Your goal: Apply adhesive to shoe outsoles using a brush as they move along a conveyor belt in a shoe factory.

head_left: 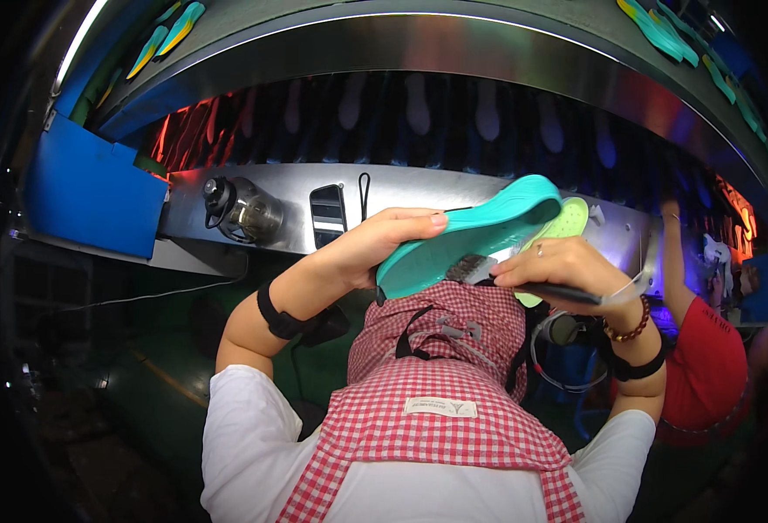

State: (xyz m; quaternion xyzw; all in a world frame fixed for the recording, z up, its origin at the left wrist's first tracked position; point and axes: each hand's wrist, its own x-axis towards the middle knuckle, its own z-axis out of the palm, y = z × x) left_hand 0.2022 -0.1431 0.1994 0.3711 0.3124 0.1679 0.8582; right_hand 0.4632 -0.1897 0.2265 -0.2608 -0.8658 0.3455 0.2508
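My left hand (384, 241) is closed on a teal shoe sole (427, 260), with the thumb over its raised rim. The sole is tilted so that its hollow inner side faces me. In my right hand (569, 263) is a brush (558, 292) with a dark handle, gripped between thumb and fingers. Its dark bristles lie at the inside of the teal sole, near the lower edge; whether they touch it I cannot tell. Behind my right hand, a pale green sole (565, 218) with small dots is partly hidden by the hand and the teal sole.
On the metal ledge (301, 179) stand a dark see-through bottle (257, 213) and a phone (327, 213). Several soles (418, 103) lie in the dark lit channel beyond. More teal soles (658, 33) rest on the upper belt. A person in red (706, 370) is at the right.
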